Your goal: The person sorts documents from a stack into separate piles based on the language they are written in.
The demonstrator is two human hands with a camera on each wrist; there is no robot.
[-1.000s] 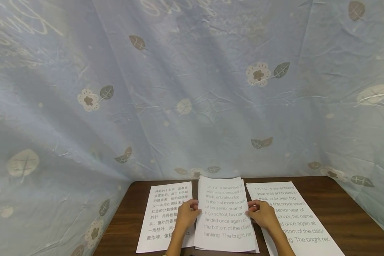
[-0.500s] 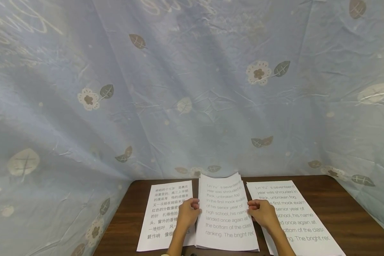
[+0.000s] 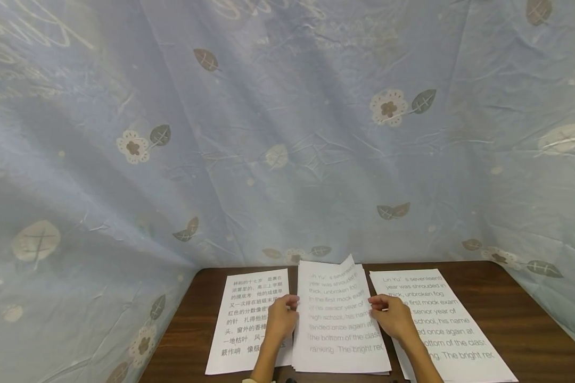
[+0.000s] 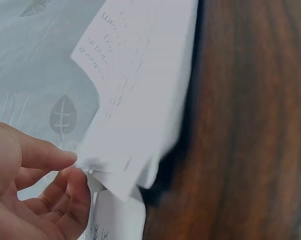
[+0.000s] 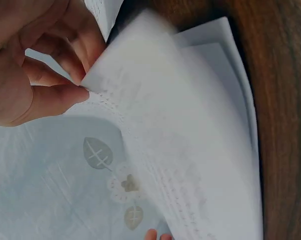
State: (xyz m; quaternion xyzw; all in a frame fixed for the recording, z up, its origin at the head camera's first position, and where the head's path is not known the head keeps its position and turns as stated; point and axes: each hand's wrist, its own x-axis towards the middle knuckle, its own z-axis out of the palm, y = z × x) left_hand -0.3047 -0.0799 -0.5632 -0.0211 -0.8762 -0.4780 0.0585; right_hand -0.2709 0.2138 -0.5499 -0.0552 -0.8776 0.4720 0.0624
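Observation:
A white sheet of paper (image 3: 337,323) with large English print tops the middle stack on the table. My left hand (image 3: 281,318) holds its left edge, thumb and fingertips meeting there in the left wrist view. At the opposite edge, my right hand (image 3: 393,317) pinches the sheet between thumb and fingers. The sheet bends upward, its far right corner curled up into a point. More paper (image 5: 218,62) lies beneath it in the right wrist view.
Left of the middle stack lies paper printed in Chinese (image 3: 241,324), partly under my left forearm. Paper with English print (image 3: 452,330) lies on the right. Behind the dark wooden table (image 3: 522,319) hangs a pale blue patterned curtain (image 3: 316,202).
The sheet's far right corner has risen and curled into a sharp point, and the page has buckled more. Both hands stay at its edges with little movement.

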